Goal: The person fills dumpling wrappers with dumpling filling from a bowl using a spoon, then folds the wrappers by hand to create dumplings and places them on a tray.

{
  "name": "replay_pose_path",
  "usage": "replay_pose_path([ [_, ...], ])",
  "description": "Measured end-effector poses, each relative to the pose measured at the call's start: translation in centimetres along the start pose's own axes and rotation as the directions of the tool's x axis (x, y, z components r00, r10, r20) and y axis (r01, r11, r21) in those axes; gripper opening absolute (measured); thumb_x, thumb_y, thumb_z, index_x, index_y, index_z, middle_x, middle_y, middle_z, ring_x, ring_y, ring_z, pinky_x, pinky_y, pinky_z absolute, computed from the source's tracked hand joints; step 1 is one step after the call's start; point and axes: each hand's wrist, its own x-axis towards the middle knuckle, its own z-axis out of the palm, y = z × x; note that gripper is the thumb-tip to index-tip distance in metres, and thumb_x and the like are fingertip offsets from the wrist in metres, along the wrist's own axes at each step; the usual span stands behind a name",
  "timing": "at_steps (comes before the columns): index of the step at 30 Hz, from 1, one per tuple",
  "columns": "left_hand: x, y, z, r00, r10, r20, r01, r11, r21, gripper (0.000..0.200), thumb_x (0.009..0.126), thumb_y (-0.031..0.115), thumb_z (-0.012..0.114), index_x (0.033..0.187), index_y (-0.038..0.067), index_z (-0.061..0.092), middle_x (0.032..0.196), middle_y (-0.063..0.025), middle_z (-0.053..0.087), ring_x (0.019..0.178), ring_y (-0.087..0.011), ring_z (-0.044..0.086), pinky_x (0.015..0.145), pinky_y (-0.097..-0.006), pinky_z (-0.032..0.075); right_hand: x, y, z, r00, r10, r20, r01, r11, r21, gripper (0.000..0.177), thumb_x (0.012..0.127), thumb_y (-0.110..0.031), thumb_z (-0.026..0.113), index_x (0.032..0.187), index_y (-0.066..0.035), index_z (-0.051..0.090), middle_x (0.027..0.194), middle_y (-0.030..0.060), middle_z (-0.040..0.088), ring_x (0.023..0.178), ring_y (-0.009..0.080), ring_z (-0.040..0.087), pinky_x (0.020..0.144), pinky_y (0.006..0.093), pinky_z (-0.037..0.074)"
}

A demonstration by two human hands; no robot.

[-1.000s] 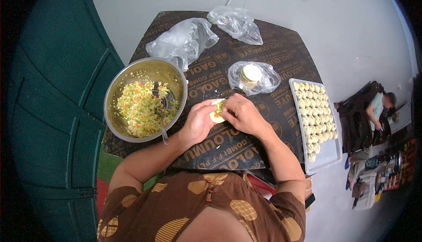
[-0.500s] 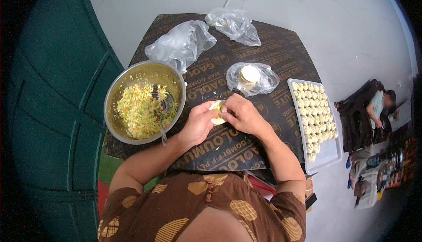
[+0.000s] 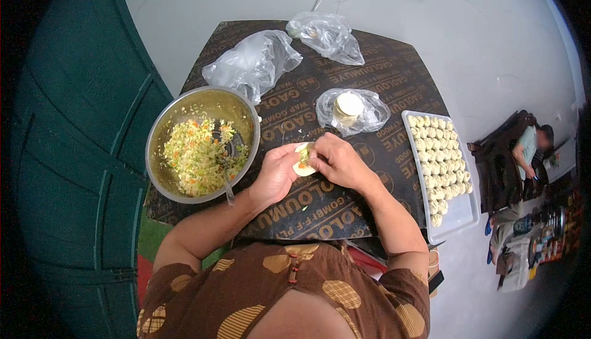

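A round dumpling wrapper with a bit of green and orange filling lies between my two hands above the dark board. My left hand cups it from below. The fingers of my right hand pinch its right edge. To the left stands a steel bowl of chopped yellow, green and orange filling, with a spoon leaning in it. A stack of wrappers sits in a clear bag just beyond my hands.
A white tray with several rows of folded dumplings lies at the right of the board. Two crumpled clear plastic bags rest at the far side. A person sits low at the far right. A dark green panel stands at the left.
The wrapper has been folded further shut over the filling between my fingers. Both hands stay in nearly the same place; the view has shifted slightly.
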Motion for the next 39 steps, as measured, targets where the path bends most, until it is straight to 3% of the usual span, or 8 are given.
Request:
replay_pose_path([
  [9, 0.1, -0.1, 0.1, 0.999, -0.037, -0.031, 0.039, 0.998, 0.045, 0.027, 0.097, 0.005, 0.044, 0.118, -0.008, 0.052, 0.109, -0.0116, 0.061, 0.098, -0.0171, 0.062, 0.088, -0.0313, 0.051, -0.2, 0.6, 0.5, 1.0, 0.006, 0.02, -0.005, 1.0, -0.027, 0.012, 0.077, -0.005, 0.067, 0.08, -0.001, 0.056, 0.079, 0.0141, 0.058, 0.078, 0.0331, 0.056, 0.069, 0.0402, 0.047],
  [15, 0.2, 0.0, -0.2, 0.999, -0.034, -0.003, 0.033, 0.997, -0.071, 0.025, 0.097, 0.007, 0.047, 0.115, -0.008, 0.055, 0.106, -0.0117, 0.062, 0.096, -0.0177, 0.062, 0.087, -0.0317, 0.051, -0.2, 0.3, 0.4, 0.999, 0.026, 0.02, -0.025, 0.999, -0.036, 0.012, 0.079, -0.006, 0.066, 0.08, -0.001, 0.056, 0.078, 0.0144, 0.057, 0.078, 0.0334, 0.056, 0.069, 0.0402, 0.047],
  [27, 0.2, -0.3, -0.2, 1.0, -0.015, -0.022, 0.016, 0.998, 0.065, 0.026, 0.097, 0.009, 0.05, 0.115, -0.008, 0.055, 0.104, -0.0109, 0.063, 0.094, -0.0165, 0.063, 0.085, -0.0305, 0.051, -0.1, 0.2, 0.6, 1.0, 0.005, -0.004, -0.005, 0.999, -0.032, 0.012, 0.079, -0.005, 0.066, 0.08, 0.0, 0.056, 0.077, 0.0146, 0.056, 0.078, 0.0331, 0.056, 0.068, 0.04, 0.047],
  [30, 0.2, 0.3, 0.0, 0.998, -0.044, -0.037, 0.044, 0.999, -0.006, 0.028, 0.093, 0.002, 0.048, 0.118, -0.008, 0.053, 0.108, -0.0121, 0.061, 0.099, -0.0182, 0.062, 0.089, -0.0319, 0.05, -0.1, 0.2, 0.4, 1.0, -0.005, -0.012, 0.004, 0.999, -0.054, 0.012, 0.078, -0.004, 0.067, 0.08, 0.0, 0.056, 0.076, 0.0141, 0.056, 0.077, 0.0327, 0.056, 0.068, 0.0398, 0.047],
  [32, 0.2, 0.6, 0.1, 0.997, -0.032, 0.074, 0.039, 0.995, -0.094, 0.036, 0.086, -0.004, 0.044, 0.121, -0.009, 0.05, 0.113, -0.0133, 0.059, 0.104, -0.0198, 0.06, 0.094, -0.0335, 0.047, -0.1, 0.2, 0.2, 1.0, 0.014, -0.024, -0.015, 0.999, -0.044, 0.011, 0.078, -0.004, 0.067, 0.08, 0.0, 0.056, 0.076, 0.0139, 0.056, 0.077, 0.0326, 0.056, 0.068, 0.0397, 0.047],
  [39, 0.1, 0.7, 0.8, 0.997, -0.037, 0.062, 0.034, 0.998, 0.05, 0.042, 0.083, -0.009, 0.042, 0.124, -0.009, 0.047, 0.116, -0.0129, 0.058, 0.108, -0.0198, 0.058, 0.097, -0.0343, 0.046, -0.2, 0.4, 0.1, 0.999, 0.01, -0.045, -0.012, 1.0, -0.029, 0.011, 0.077, -0.003, 0.067, 0.08, 0.0, 0.057, 0.075, 0.0137, 0.056, 0.077, 0.0325, 0.056, 0.068, 0.0396, 0.047],
])
